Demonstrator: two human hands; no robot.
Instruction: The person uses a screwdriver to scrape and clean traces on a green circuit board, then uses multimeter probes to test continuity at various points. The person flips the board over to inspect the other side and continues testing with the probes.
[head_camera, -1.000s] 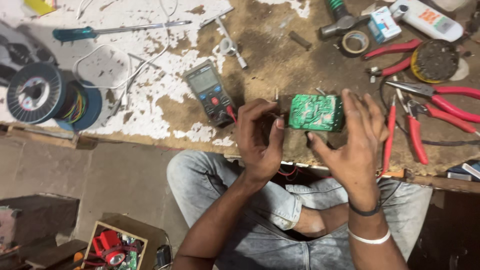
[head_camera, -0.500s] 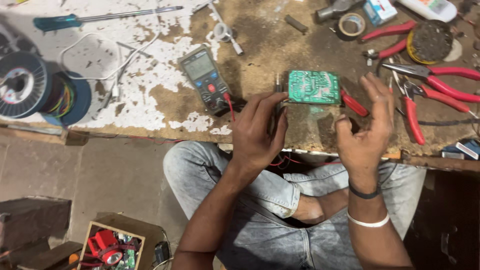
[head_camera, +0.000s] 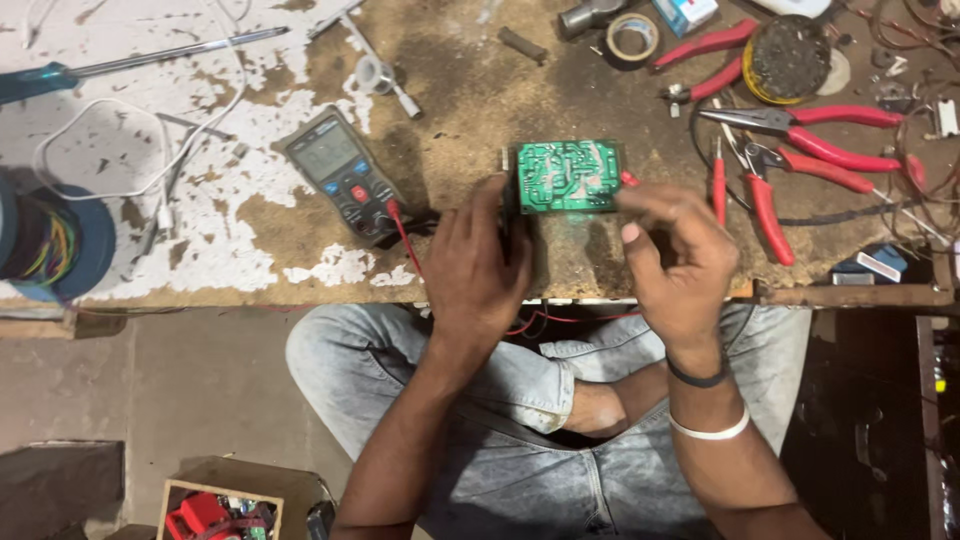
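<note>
- The green circuit board (head_camera: 568, 176) lies on the worktop (head_camera: 470, 90), just beyond the fingers of both hands.
- Left hand (head_camera: 478, 268): fingers pressed together on a dark probe at the board's left edge.
- Right hand (head_camera: 682, 262): fingers curled at the board's right edge; what they pinch, I cannot tell.
- A multimeter (head_camera: 342, 175) lies to the left of the left fingers.

Circuit board (head_camera: 568, 176) — now down on bench (head_camera: 480, 90)
</note>
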